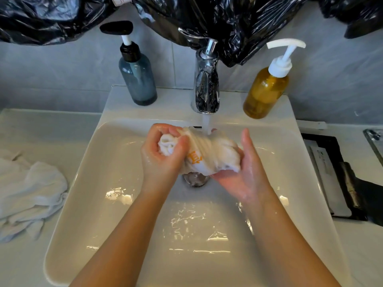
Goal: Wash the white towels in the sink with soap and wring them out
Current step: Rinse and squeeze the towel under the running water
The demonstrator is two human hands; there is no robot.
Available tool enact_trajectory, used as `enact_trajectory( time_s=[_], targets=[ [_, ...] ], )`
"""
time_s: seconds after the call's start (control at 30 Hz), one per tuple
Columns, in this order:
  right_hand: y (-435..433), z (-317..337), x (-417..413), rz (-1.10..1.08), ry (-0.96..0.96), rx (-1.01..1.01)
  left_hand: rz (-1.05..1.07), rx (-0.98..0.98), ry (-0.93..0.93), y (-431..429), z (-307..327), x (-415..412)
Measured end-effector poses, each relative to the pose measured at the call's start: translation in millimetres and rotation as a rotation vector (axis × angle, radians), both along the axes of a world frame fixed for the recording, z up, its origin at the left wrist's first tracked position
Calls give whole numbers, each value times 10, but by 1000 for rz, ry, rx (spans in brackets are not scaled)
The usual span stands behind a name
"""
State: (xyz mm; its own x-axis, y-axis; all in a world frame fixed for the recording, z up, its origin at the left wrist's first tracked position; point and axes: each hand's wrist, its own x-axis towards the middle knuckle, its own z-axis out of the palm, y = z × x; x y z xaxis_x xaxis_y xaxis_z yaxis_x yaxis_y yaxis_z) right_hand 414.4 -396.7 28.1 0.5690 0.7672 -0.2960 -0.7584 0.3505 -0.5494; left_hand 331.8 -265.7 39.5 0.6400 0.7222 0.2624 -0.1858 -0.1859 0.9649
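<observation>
No legible text: the orange stitched mark (194, 158) on the white towel (217, 154) is creased into the folds and cannot be read, and the small print on the paper sheet (325, 172) in the black tray (334, 148) is too small to make out.

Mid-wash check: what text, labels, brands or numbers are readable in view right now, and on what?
Nothing reads clearly.
white towel: orange stitched mark, partly folded under, not legible.
packet in the black tray: small print, too small to read.
white tag at the top edge: reddish lines, blurred.
blue-grey pump bottle, amber pump bottle: no label visible.
</observation>
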Motion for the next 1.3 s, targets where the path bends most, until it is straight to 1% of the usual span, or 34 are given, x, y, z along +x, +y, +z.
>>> enact_trajectory(
  time_s=[0.03,0.1,0.17,0.23,0.3,0.4,0.47,0.57,0.67,0.8,0.87,0.93,0.97,1.03,1.13,1.2,1.3],
  targets=[
    [35,0,10,-15,-25,-77,-21,47,11,-5,6,-14],
    [122,-27,17,-111,-69,-220,-58,46,56,3,2,22],
    [205,-6,14,-254,-114,-344,-57,-23,84,12,-12,84],
    [267,49,13,-342,-229,-431,-5,-99,90,2,-20,159],
    [315,103,8,-411,-354,-506,75,-231,93,-27,-44,231],
    [395,154,18,-506,-532,-548,176,-501,69,-66,-131,311],
    [434,160,39,-537,-643,-578,185,-670,97,-74,-225,350],
    [434,131,66,-558,-755,-609,47,-859,187,-43,-288,410],
    [422,93,73,-534,-869,-588,-87,-926,233,-38,-286,419],
    [448,4,79,-455,-905,-622,-165,-912,182,28,-367,293],
    [474,-44,88,-379,-874,-681,-233,-976,154,89,-422,218],
    [481,-56,97,-358,-804,-714,-256,-993,166,134,-412,155],
    [468,-52,90,-364,-768,-709,-258,-971,176,147,-425,137],
    [425,-42,55,-381,-736,-663,-196,-941,182,145,-430,132],
    [378,-11,20,-366,-736,-625,-87,-1000,123,117,-434,158],
    [365,-7,9,-310,-740,-600,-111,-1027,95,100,-436,158],
    [346,-21,-30,-262,-824,-524,-165,-1071,27,114,-432,133]
  ],
)
